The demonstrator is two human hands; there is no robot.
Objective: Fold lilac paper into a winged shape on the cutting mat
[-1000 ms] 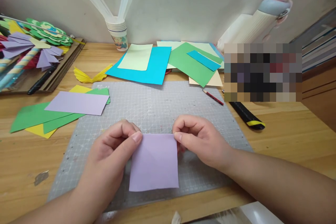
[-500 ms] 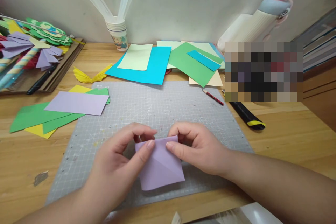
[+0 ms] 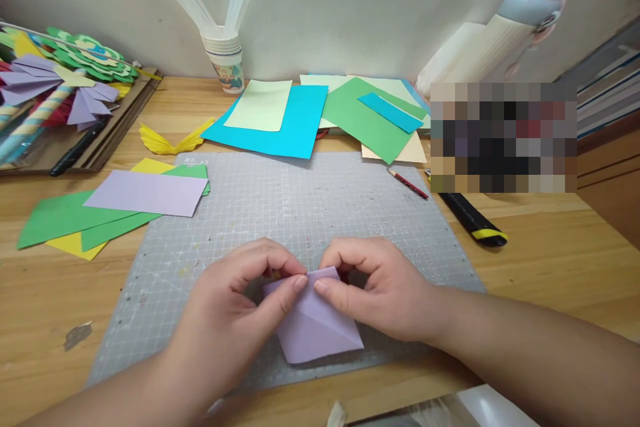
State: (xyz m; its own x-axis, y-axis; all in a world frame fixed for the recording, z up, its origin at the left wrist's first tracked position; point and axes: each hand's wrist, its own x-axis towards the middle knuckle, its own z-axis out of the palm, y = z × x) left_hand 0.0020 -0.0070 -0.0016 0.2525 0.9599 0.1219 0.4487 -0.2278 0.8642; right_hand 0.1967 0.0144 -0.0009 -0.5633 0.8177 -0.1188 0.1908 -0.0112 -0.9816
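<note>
A small purple sheet of paper (image 3: 323, 330) with a faint slanting crease is held over the grey cutting mat (image 3: 270, 200). My left hand (image 3: 235, 307) pinches its top edge between thumb and fingers, near the middle. On the same edge, a little to the right, my right hand (image 3: 373, 290) grips the paper with the thumb in front and the fingers behind. The two thumbs are close together but apart. Behind the paper the fingertips are partly hidden.
Purple, green and yellow strips (image 3: 147, 193) overlap at left, near a pleated yellow paper piece (image 3: 175, 140). Blue paper (image 3: 295, 127) and green paper (image 3: 373, 117) lie at the back beside paper cups (image 3: 227, 67) with straws. A pencil (image 3: 409, 184) and a black-and-yellow tool (image 3: 473, 220) are at right.
My left hand has shifted slightly right along the paper's top edge and now pinches it. The paper has tilted, its lower end swinging to the right.
</note>
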